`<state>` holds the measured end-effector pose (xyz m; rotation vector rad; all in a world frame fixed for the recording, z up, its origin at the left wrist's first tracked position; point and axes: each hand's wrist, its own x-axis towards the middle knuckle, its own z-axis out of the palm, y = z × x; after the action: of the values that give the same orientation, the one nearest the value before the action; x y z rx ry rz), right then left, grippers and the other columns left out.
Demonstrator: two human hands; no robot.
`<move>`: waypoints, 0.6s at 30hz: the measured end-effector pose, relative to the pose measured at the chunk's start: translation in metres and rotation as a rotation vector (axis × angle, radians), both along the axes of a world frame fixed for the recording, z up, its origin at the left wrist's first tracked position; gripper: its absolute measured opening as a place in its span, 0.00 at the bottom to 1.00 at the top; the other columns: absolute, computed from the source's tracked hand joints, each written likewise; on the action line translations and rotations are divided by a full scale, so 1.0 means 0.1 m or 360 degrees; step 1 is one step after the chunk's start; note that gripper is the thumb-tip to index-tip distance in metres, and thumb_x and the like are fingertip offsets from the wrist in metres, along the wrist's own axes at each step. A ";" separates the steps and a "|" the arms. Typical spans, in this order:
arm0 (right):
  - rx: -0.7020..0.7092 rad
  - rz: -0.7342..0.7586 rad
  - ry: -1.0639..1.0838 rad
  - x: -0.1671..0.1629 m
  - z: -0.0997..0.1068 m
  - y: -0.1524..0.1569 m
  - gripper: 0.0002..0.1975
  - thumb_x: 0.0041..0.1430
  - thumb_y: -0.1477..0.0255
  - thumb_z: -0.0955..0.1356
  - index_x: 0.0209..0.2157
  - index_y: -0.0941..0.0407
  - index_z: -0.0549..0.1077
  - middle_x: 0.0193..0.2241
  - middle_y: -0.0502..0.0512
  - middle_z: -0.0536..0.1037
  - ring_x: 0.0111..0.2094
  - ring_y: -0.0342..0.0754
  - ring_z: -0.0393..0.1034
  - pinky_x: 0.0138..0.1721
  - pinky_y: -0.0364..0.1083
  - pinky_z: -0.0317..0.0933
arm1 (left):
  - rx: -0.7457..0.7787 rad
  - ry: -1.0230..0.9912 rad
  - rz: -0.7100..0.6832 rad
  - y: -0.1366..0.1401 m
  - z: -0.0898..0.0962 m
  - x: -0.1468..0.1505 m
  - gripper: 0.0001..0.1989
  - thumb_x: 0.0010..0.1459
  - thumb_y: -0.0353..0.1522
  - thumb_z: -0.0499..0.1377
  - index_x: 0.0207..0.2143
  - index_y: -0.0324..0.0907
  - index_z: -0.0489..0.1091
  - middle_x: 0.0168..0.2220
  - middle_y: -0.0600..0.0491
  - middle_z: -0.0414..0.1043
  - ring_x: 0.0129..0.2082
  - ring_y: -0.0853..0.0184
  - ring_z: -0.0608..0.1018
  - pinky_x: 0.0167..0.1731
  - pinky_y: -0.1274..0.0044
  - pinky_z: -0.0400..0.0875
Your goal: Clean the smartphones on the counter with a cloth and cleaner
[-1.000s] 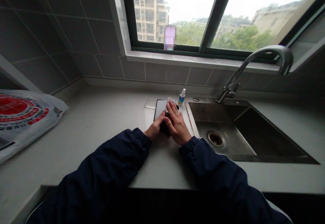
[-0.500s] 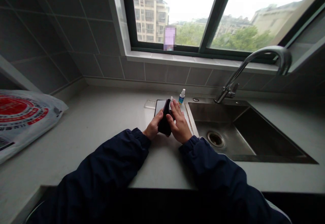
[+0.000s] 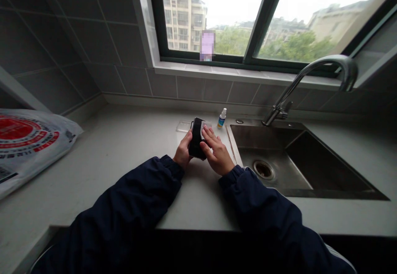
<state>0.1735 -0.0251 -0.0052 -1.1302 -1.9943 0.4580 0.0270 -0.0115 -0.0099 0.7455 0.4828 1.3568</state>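
Turned from a nearly edge-on view half a second ago, the flat black rectangular phone (image 3: 195, 142) has been shifted slightly up and left, its dark face now shown near the centre of the frame. It is gripped along its lower left edge by the left hand (image 3: 182, 151), whose thumb is laid on that edge. To the phone's right, the right hand (image 3: 218, 155) is kept unclenched, its fingers outstretched over a thin white cloth (image 3: 204, 123) that is spread on the phone's upper right part. Just above the right hand, a small white-capped bottle with a blue and yellow label (image 3: 221, 119) is stood upright on the pale surface (image 3: 139, 137). Beyond the phone's upper left, a clear shallow plastic case (image 3: 182, 126) is seen.
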 end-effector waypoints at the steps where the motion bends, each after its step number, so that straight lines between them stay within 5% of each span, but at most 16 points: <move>1: -0.0005 0.0020 -0.0032 -0.01 0.00 -0.01 0.27 0.72 0.58 0.60 0.69 0.47 0.59 0.71 0.58 0.55 0.73 0.59 0.44 0.67 0.72 0.41 | -0.0034 0.0003 0.0006 0.00 0.00 -0.01 0.20 0.70 0.37 0.52 0.59 0.42 0.70 0.55 0.48 0.76 0.57 0.59 0.77 0.62 0.68 0.66; 8: -0.0049 0.0195 -0.0198 -0.04 0.04 -0.08 0.25 0.71 0.60 0.62 0.67 0.45 0.63 0.68 0.57 0.62 0.71 0.59 0.52 0.67 0.75 0.38 | -0.0364 -0.0183 0.0075 0.05 0.01 -0.02 0.27 0.69 0.45 0.51 0.59 0.36 0.71 0.47 0.42 0.80 0.50 0.55 0.81 0.56 0.65 0.73; 18: 0.0008 0.0316 -0.0219 -0.08 0.08 -0.18 0.26 0.68 0.62 0.66 0.66 0.46 0.65 0.67 0.57 0.65 0.69 0.59 0.56 0.67 0.74 0.42 | -0.0434 -0.0106 0.0326 0.10 0.00 -0.06 0.33 0.66 0.56 0.47 0.48 0.38 0.77 0.38 0.44 0.82 0.42 0.57 0.83 0.45 0.68 0.77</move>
<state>0.1654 -0.0427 0.0025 -0.9876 -2.2388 0.4870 0.0206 -0.0017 -0.0101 0.4344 0.6901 1.4641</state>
